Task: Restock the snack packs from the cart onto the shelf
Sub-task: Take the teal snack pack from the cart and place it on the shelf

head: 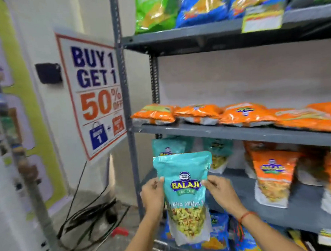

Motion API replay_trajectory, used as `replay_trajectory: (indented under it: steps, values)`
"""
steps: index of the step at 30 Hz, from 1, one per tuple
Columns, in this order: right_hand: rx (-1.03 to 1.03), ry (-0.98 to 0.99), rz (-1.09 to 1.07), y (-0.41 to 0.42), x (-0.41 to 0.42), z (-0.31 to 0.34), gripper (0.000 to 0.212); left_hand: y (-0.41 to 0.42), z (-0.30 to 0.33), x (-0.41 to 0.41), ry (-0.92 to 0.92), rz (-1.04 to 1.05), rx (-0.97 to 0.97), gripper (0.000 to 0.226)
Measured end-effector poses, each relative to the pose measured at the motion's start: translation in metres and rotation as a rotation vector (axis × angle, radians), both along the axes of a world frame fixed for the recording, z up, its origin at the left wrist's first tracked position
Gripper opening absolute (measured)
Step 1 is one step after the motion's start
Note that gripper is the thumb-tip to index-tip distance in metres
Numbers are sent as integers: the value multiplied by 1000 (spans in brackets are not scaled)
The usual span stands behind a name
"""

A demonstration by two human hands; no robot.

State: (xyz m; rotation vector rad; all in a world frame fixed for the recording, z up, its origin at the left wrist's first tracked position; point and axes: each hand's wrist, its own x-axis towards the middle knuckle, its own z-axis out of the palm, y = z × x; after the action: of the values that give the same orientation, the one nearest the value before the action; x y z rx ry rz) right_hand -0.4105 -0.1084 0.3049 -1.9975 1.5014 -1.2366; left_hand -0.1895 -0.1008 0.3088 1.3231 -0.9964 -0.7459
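1. Both hands grip one teal snack pack (185,194) upright in front of the grey shelf (235,132) — the left hand (152,194) pinches its left edge at 9 o'clock of the pack, the right hand (219,190) its right edge at 3 o'clock.
2. Thumbs lie on the printed front beside the logo; the other fingers are hidden behind the pack.
3. The pack shows a clear lower window with yellow-green snack mix inside.
4. Behind it, toward 12 o'clock, more teal packs (168,146) stand on the lower shelf level, partly hidden.
5. At 3 o'clock of the held pack, orange packs (272,175) stand upright on the same level.
6. One level up, orange packs lying flat (198,113) sit in a row along the board.
7. On the top level, toward 12 o'clock, a green pack (153,9) and blue packs (202,4) stand side by side.
8. At 10 o'clock a white offer sign (96,90) hangs against the shelf's upright post.
9. At 6 o'clock, below the hands, blue packs (220,236) lie by a wire cart (160,249) — only its corner shows.
10. Black cables (89,217) lie on the floor at 8 o'clock.
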Motion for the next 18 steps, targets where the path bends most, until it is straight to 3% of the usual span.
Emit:
replay_trajectory:
  steps: [3,7,12,18]
  values:
    - [-61,-14,-35,-4,-30,35,78,-14,47,-26,-34,-11,22,23]
    - [-120,-72,-118,2,-52,104,53,-27,115,-56,15,-126,-14,33]
    - [-108,-225,-113,3,-73,171,29,-50,180,-77,60,-284,-82,21]
    - [-142,-260,-121,-2,-90,200,34,-60,205,-94,126,-367,-122,17]
